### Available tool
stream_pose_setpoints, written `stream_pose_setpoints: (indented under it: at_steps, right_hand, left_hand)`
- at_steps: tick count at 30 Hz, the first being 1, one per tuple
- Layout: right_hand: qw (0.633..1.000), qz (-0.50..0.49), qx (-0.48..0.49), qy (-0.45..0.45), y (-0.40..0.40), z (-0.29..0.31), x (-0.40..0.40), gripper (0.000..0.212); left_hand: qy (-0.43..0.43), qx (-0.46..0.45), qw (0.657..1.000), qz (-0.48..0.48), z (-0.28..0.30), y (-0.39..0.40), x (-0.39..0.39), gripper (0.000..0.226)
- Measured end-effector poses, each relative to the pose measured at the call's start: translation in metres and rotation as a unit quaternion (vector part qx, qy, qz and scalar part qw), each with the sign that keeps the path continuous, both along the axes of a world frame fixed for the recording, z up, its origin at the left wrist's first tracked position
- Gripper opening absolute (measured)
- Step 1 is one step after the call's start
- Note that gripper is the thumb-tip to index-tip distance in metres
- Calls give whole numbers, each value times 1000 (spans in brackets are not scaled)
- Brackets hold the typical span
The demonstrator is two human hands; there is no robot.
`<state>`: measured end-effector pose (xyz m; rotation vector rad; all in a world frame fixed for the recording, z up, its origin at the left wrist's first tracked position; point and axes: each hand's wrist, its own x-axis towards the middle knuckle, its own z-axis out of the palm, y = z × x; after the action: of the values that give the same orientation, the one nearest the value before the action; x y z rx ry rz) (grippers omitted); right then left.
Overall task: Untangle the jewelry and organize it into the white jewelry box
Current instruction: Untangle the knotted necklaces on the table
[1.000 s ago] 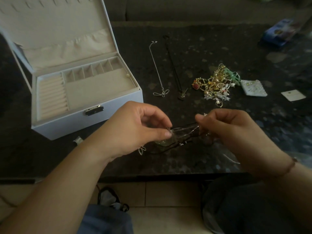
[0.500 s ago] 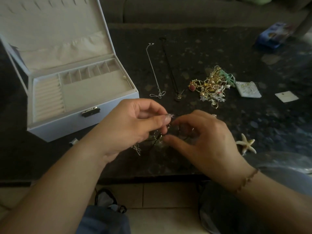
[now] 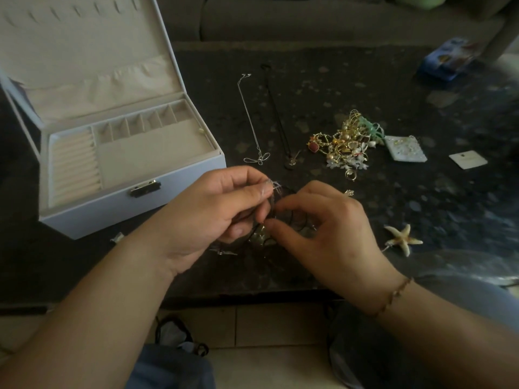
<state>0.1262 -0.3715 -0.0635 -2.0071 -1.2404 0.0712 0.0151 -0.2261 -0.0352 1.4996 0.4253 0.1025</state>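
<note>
My left hand [image 3: 216, 209] pinches a tangle of thin chains and black cord [image 3: 276, 209] just above the dark table. My right hand [image 3: 325, 234] pinches the same tangle from the right, thumb and forefinger close to my left fingertips. The white jewelry box [image 3: 134, 189] stands open at the left, its cream compartments bare except for one small pearl piece. A silver chain [image 3: 252, 122] and a black cord necklace [image 3: 279, 119] lie straight on the table. A heap of gold, pearl and green jewelry [image 3: 346, 144] lies to the right.
A starfish pendant [image 3: 401, 238] lies by my right wrist. A white earring card [image 3: 405, 148], a small white tag [image 3: 467, 159] and a blue box [image 3: 446, 58] sit further right. A small silver piece [image 3: 117, 237] lies before the jewelry box. The table's front edge [image 3: 224, 296] runs below my hands.
My right hand moved left until it met my left hand at the tangle, uncovering the starfish pendant. The stretched chain between my hands has bunched up.
</note>
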Motion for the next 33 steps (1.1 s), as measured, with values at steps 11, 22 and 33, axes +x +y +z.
stream_pose_setpoints:
  at_steps: [11, 22, 33]
  right_hand:
    - [968, 91, 16, 232, -6, 11, 2, 17]
    - [946, 141, 43, 289, -9, 12, 3, 18]
    - [963, 123, 34, 236, -9, 14, 1, 13]
  left_hand:
    - [17, 67, 994, 87, -3, 4, 1, 18]
    - [23, 374, 912, 168, -14, 1, -4, 24]
    - [-149, 289, 940, 106, -17, -23, -22, 16]
